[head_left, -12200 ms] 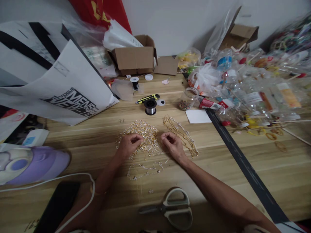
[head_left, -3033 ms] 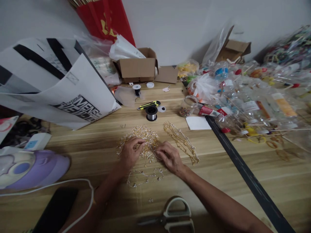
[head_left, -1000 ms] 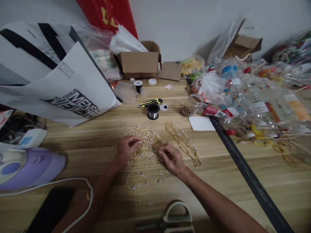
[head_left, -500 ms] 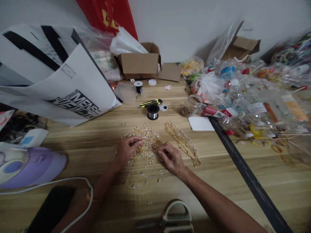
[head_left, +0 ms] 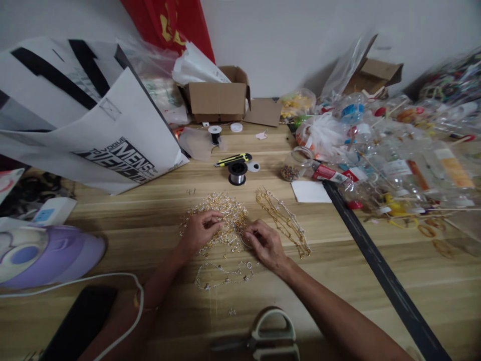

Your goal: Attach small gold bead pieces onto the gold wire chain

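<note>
A loose heap of gold and silver jewellery pieces (head_left: 227, 203) lies on the wooden table between my hands. At its left side my left hand (head_left: 201, 231) has thumb and fingers drawn together over the pieces; what they pinch is too small to make out. My right hand (head_left: 265, 244) is curled in a pinch at the heap's right edge, its fingertips hiding whatever is in them. Nearer to me a silver chain (head_left: 221, 286) with small beads is laid in a loop. Several gold and silver chains (head_left: 283, 220) stretch out to the right of the heap.
Scissors (head_left: 272, 333) lie at the front edge. Beyond the heap are a wire spool (head_left: 237, 174) and a yellow cutter knife (head_left: 233, 159). A white bag (head_left: 112, 135) and a purple device (head_left: 52, 255) stand left; plastic bottles (head_left: 398, 170) crowd the right.
Both hands stay nearly in place over the heap, with the left fingers shifted very slightly. The whole view has moved a little.
</note>
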A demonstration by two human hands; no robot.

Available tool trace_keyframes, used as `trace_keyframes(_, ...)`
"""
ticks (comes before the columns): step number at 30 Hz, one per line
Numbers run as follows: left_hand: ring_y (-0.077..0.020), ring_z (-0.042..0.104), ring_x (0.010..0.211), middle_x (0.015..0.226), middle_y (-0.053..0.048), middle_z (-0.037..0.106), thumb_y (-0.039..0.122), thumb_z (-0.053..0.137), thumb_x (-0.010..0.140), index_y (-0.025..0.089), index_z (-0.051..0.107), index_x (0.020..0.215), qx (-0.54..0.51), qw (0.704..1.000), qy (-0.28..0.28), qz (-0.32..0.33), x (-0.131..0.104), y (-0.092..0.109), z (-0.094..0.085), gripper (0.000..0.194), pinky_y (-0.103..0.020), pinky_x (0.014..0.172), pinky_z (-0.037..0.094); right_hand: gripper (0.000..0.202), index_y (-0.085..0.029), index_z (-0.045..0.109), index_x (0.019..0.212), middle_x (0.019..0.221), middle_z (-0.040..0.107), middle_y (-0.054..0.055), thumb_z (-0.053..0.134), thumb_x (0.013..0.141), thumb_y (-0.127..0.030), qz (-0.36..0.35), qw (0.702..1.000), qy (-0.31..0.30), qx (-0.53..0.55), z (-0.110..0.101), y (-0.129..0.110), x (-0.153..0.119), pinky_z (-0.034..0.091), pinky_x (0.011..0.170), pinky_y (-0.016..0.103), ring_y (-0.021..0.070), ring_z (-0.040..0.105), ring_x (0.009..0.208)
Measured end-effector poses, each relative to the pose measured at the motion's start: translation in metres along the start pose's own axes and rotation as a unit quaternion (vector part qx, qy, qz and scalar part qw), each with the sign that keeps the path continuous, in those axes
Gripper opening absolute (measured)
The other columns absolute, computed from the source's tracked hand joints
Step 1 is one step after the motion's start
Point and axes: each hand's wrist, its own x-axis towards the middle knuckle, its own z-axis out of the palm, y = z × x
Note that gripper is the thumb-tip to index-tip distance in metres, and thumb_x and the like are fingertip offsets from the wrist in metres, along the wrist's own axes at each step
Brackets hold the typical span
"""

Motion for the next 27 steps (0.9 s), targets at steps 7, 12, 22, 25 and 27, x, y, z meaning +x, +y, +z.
trace_keyframes(7, -0.0139, 0.061, 0.067, 0.068, 0.001, 0.066, 0.015, 0.062, 0.074, 0.018, 0.069, 0.096, 0.132, 0.985, -0.046, 0.101, 0.000, -0.003, -0.003, 0.024, -0.026, 0.070, 0.047, 0.014, -0.018, 0.058, 0.080, 0.074, 0.058, 0.003, 0.050, 0.091, -0.021, -0.002, 1.000, -0.006, -0.004, -0.001, 0.000, 0.000, 0.044, 0.062, 0.026, 0.0144, 0.054, 0.068)
trace_keyframes(12, -0.0178, 0.058, 0.074, 0.067, 0.000, 0.064, 0.013, 0.063, 0.076, 0.019, 0.069, 0.091, 0.221, 0.959, -0.084, 0.156, -0.001, 0.002, -0.005, 0.017, -0.030, 0.074, 0.044, 0.015, -0.018, 0.059, 0.079, 0.073, 0.059, 0.003, 0.051, 0.091, -0.023, 0.015, 1.000, 0.001, 0.000, -0.001, -0.001, 0.000, 0.043, 0.061, 0.026, 0.0145, 0.054, 0.067)
trace_keyframes(22, -0.0216, 0.047, 0.086, 0.080, -0.005, 0.062, 0.021, 0.055, 0.088, 0.018, 0.067, 0.082, 0.296, 0.930, -0.025, 0.217, -0.003, 0.004, 0.017, 0.014, -0.037, 0.081, 0.041, 0.016, -0.018, 0.059, 0.078, 0.072, 0.059, 0.003, 0.051, 0.090, -0.026, 0.040, 0.999, 0.011, 0.012, -0.001, 0.000, 0.001, 0.042, 0.060, 0.026, 0.0146, 0.054, 0.066)
trace_keyframes(25, -0.0226, 0.047, 0.087, 0.080, -0.005, 0.062, 0.023, 0.057, 0.087, 0.019, 0.067, 0.084, 0.322, 0.923, -0.011, 0.211, -0.003, -0.001, 0.024, 0.012, -0.039, 0.081, 0.039, 0.015, -0.018, 0.059, 0.079, 0.073, 0.059, 0.003, 0.051, 0.090, -0.026, 0.040, 0.999, 0.011, 0.010, -0.001, 0.001, 0.000, 0.042, 0.061, 0.026, 0.0147, 0.053, 0.067)
trace_keyframes(27, -0.0228, 0.047, 0.088, 0.080, -0.005, 0.063, 0.023, 0.057, 0.087, 0.019, 0.066, 0.083, 0.332, 0.921, -0.008, 0.205, -0.003, -0.002, 0.027, 0.010, -0.039, 0.081, 0.038, 0.014, -0.018, 0.059, 0.080, 0.073, 0.059, 0.003, 0.051, 0.089, -0.025, 0.041, 0.999, 0.008, 0.012, 0.000, 0.002, 0.000, 0.042, 0.060, 0.026, 0.0145, 0.053, 0.066)
